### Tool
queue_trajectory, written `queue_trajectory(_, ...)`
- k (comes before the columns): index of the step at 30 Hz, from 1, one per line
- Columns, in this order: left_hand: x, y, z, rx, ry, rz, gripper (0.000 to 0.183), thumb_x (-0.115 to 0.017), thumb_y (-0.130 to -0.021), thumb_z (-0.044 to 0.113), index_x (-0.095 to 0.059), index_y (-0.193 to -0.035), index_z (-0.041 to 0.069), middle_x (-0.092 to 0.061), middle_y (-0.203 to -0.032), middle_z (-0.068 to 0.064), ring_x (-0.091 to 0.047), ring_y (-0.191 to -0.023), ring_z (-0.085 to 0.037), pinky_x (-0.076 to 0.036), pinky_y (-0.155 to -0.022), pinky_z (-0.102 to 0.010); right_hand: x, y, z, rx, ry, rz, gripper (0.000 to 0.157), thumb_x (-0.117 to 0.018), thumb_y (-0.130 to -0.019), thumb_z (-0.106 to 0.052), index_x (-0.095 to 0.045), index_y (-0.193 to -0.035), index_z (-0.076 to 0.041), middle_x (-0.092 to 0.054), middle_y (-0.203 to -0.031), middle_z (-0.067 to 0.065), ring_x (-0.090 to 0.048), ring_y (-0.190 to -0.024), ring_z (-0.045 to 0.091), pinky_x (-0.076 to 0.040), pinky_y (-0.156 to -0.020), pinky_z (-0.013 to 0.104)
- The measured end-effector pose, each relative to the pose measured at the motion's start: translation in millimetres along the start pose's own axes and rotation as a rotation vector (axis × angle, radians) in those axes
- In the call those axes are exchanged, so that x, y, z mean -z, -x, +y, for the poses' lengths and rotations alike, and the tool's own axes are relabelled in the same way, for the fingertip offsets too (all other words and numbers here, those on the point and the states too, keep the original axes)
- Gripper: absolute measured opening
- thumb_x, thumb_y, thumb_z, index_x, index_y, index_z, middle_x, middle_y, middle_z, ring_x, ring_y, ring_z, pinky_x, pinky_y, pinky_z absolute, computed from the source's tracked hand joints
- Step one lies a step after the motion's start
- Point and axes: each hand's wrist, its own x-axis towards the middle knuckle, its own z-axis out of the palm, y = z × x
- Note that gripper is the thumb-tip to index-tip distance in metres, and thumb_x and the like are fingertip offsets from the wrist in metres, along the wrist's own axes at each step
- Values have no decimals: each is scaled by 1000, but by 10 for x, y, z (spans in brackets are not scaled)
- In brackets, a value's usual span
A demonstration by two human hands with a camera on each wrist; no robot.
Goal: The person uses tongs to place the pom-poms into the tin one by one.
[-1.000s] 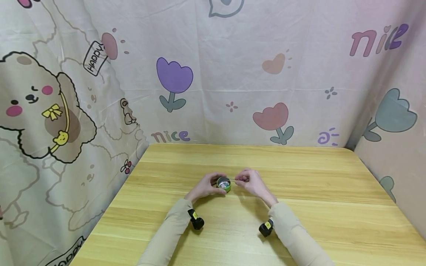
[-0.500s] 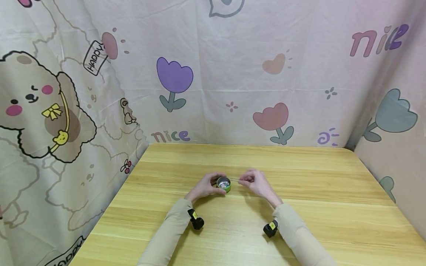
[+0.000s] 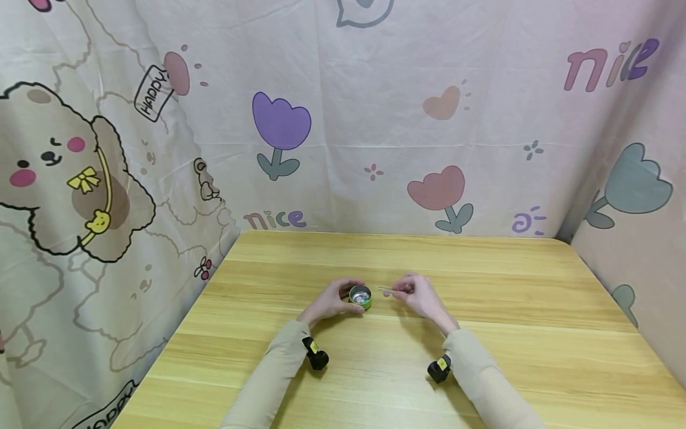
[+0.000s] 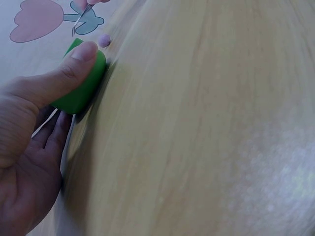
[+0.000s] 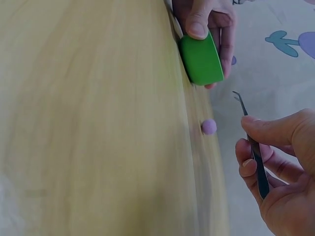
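A small round green tin (image 3: pixel 367 306) stands on the table, its top uncovered, with several small pastel pieces (image 3: pixel 361 298) inside. My left hand (image 3: pixel 333 301) holds it from the left, with the thumb (image 4: pixel 81 56) against the green wall. To the right of the tin, my right hand (image 3: pixel 421 298) pinches metal tweezers (image 5: pixel 256 155) with a bent tip. The tweezer points are slightly apart, with nothing between them. A small purple ball (image 5: pixel 209 126) lies on the table between the tin and the right hand, apart from the tweezers' tip in the right wrist view.
The wood-grain table (image 3: pixel 482 286) extends around both hands. A printed cloth (image 3: pixel 348 119) hangs behind the table and along its sides. A black wrist camera (image 3: pixel 316 356) sits on the left sleeve, and another black camera (image 3: pixel 439 369) on the right.
My right hand has moved right with the tweezers, drawing their tip away from the tin. The purple ball now shows on the table beneath the tip. The left hand and tin stay put.
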Motion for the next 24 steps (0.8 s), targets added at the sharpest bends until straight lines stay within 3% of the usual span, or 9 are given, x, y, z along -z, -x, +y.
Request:
queue_trajectory(15,1,14,4,-3,2,-6,70,-84,-77,6,-52,-139,-2,-58,-141,-22,-56,-131,-37,-47,-116,-45,37,25,38,-62,45,38,5,-76,-84,0,-77,-88,0,-70,-90,11,-58,-77,14,-47,-67,18)
queue_trajectory(24,3,7,1,8,16,-7,71,-84,-77,5,-52,-140,-1,-57,-142,-22,-56,-132,-37,-47,-116,-45,25,36,56,-90,58,50,4,-76,-84,0,-77,-87,0,-71,-93,14,-63,-80,17,-51,-70,21)
